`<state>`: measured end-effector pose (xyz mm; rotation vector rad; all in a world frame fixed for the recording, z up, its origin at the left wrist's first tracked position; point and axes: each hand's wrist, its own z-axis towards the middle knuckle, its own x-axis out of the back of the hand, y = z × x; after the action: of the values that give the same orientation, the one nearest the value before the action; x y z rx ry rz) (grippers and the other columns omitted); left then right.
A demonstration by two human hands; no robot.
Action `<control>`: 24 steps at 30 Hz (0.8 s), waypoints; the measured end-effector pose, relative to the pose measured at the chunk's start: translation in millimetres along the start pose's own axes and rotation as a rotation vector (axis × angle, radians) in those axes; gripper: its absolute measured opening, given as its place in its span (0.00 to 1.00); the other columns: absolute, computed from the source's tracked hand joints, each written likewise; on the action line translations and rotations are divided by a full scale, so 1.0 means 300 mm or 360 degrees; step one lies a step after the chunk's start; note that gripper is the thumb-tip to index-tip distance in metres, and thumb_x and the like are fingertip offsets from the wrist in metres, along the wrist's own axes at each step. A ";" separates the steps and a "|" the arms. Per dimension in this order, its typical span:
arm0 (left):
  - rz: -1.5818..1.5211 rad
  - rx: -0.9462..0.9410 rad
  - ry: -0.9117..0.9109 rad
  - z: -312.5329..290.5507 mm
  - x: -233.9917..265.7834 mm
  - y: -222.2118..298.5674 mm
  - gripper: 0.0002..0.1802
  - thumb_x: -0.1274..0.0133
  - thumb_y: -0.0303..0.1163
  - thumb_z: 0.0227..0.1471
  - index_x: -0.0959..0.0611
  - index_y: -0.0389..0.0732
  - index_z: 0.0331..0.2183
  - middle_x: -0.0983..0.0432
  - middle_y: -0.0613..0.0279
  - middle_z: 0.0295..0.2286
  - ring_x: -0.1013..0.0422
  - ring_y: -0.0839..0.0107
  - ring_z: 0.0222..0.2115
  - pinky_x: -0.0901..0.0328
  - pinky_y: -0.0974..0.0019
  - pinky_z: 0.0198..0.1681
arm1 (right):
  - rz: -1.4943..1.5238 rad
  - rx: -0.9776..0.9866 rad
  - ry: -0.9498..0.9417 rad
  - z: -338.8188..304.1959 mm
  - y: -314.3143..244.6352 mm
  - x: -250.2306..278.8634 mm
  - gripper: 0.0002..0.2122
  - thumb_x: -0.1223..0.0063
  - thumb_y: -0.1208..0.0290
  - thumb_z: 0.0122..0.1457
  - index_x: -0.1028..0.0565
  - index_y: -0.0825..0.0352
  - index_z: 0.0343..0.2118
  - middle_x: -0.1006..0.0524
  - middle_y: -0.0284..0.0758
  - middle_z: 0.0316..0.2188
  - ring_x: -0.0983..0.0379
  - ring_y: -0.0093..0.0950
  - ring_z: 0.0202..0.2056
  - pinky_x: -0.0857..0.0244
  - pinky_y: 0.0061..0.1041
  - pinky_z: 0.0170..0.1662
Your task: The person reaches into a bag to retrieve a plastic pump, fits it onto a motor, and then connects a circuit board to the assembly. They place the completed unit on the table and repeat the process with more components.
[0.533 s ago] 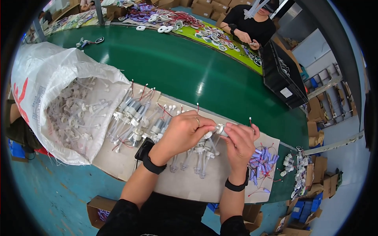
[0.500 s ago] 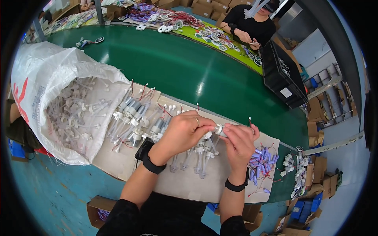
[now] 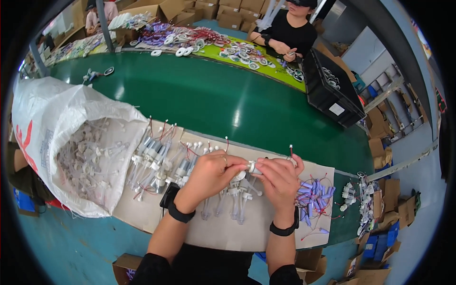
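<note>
In the middle of the bench, my left hand [image 3: 208, 176] and my right hand [image 3: 280, 179] meet on a small cylindrical motor with a white end fitting [image 3: 252, 167]. The fingertips of my left hand pinch the fitting's left end. My right hand is closed round the other end, so most of the body is hidden; a red wire with a white plug [image 3: 291, 151] rises beside its fingers. Below the hands lie clear tubes with white fittings [image 3: 234, 202]. More motors with tubes and red wires [image 3: 154, 161] are heaped left of my left hand.
A white woven sack [image 3: 90, 107] full of clear tube parts lies at left. Purple cylinders with red wires [image 3: 311, 202] sit right of my right hand on the cardboard sheet [image 3: 266, 235]. Beyond the green bench top [image 3: 204, 95], a person [image 3: 289, 33] works near a black crate [image 3: 332, 95].
The view has shifted a little, so the bench sits slightly further left in it. Both hands keep their pinch on the motor, with only slight finger movement.
</note>
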<state>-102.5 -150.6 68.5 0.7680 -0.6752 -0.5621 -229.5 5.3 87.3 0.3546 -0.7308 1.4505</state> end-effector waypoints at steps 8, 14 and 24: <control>-0.0082 0.0254 -0.0082 0.005 0.002 0.020 0.06 0.36 0.27 0.49 0.13 0.38 0.33 0.20 0.59 0.24 0.27 0.70 0.23 0.34 0.69 0.26 | 0.0170 -0.0081 -0.0053 -0.024 0.013 -0.021 0.12 0.33 0.71 0.44 0.17 0.58 0.35 0.18 0.23 0.39 0.27 0.21 0.35 0.51 0.36 0.61; -0.0221 0.0466 -0.0226 0.006 0.014 0.032 0.12 0.38 0.28 0.52 0.15 0.37 0.40 0.17 0.57 0.32 0.23 0.74 0.31 0.29 0.71 0.34 | -0.0052 -0.0044 -0.0051 0.002 0.009 0.012 0.12 0.32 0.69 0.44 0.17 0.54 0.35 0.18 0.20 0.39 0.30 0.29 0.50 0.58 0.44 0.65; -0.0459 0.0729 -0.0612 -0.002 0.016 0.056 0.23 0.38 0.30 0.54 0.21 0.37 0.51 0.19 0.64 0.37 0.25 0.80 0.31 0.31 0.75 0.34 | -0.0119 0.0158 -0.0094 -0.013 -0.002 0.021 0.12 0.33 0.66 0.46 0.17 0.49 0.37 0.21 0.21 0.48 0.39 0.36 0.60 0.62 0.47 0.66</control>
<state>-95.2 -143.5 82.8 1.2134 -1.0790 -0.8448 -228.1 12.5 88.6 0.4981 -0.6875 1.4133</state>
